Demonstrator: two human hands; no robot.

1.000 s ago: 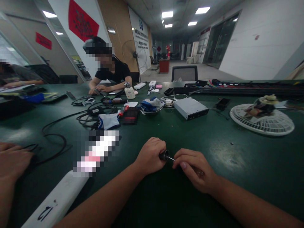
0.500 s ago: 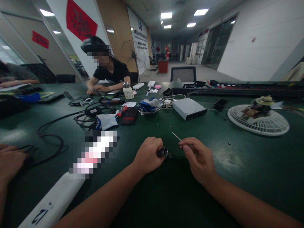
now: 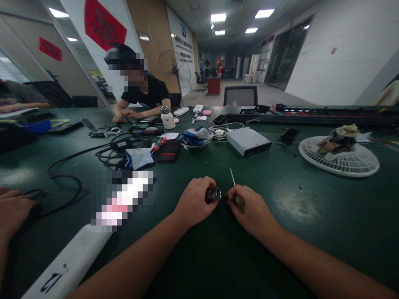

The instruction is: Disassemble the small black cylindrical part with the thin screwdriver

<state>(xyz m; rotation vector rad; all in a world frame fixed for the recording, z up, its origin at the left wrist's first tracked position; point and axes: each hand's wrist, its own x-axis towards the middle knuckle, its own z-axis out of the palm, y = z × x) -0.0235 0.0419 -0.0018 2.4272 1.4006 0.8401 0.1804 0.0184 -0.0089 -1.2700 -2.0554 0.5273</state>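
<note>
Now the right hand (image 3: pixel 254 205) had closed in beside the black cylinder (image 3: pixel 213 194) clasped in the left hand (image 3: pixel 195 201), pinching a thin metal pin (image 3: pixel 232 177) nearly upright above the green bench (image 3: pixel 311 245).

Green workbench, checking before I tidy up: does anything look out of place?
A white round plastic fan grille lies flat on the green workbench, with dark and cream parts heaped on it; it looks dismantled.
</note>
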